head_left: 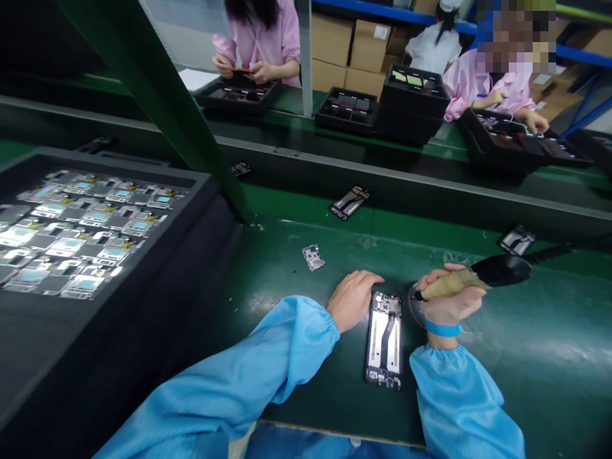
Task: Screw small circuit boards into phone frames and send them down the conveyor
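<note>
An opened phone (pixel 384 341) lies on the green bench, its inner side up, with a dark ribbon cable down its middle. My left hand (pixel 352 299) rests at its upper left edge, fingers stretched out flat toward the top corner. My right hand (pixel 452 303) is wrapped round the tan-taped grip of an electric screwdriver (pixel 502 271), whose black cable end points right. The tool is held nearly level; I cannot make out its tip. Beside my right hand is a round dark mesh-like piece (pixel 417 306), partly hidden. A loose circuit board (pixel 313 257) lies beyond my left hand.
A black tray (pixel 191 185) of circuit boards stands at left, beside a slanting green post (pixel 157 95). Beyond lie more opened phones (pixel 350 203) (pixel 517 241) along a green strip. Across a raised rail (pixel 406 169), people in pink handle parts over black trays (pixel 347 109).
</note>
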A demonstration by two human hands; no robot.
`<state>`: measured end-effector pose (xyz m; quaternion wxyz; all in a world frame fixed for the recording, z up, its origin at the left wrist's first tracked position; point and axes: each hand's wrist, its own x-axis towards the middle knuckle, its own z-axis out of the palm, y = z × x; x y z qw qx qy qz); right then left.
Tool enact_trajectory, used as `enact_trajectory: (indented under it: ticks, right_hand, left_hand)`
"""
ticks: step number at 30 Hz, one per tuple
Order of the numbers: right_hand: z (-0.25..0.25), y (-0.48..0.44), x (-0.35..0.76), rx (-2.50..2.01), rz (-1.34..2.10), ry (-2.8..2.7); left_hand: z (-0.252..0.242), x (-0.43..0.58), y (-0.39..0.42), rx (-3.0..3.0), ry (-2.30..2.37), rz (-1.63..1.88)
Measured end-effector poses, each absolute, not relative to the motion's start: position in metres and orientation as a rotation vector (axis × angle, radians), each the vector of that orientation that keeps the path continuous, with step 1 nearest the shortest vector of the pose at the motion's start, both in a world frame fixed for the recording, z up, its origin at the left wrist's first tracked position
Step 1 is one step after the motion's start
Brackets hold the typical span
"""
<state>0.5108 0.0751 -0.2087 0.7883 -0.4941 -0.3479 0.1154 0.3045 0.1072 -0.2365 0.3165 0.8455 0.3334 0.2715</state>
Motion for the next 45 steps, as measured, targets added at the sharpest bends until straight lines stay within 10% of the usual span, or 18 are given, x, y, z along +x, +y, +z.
enact_trajectory:
  ticks: [38, 45]
  right_hand:
    - [-0.197, 0.058, 0.463, -0.961, 0.461, -0.827]
    - [-0.191, 0.063, 0.508, -1.096, 0.207, -0.658]
  left_hand:
    - [-0.229, 0.302, 0.106, 2.308, 0.884, 0.672]
    - [-0.232, 0.303, 0.077, 2.771, -0.171, 0.522]
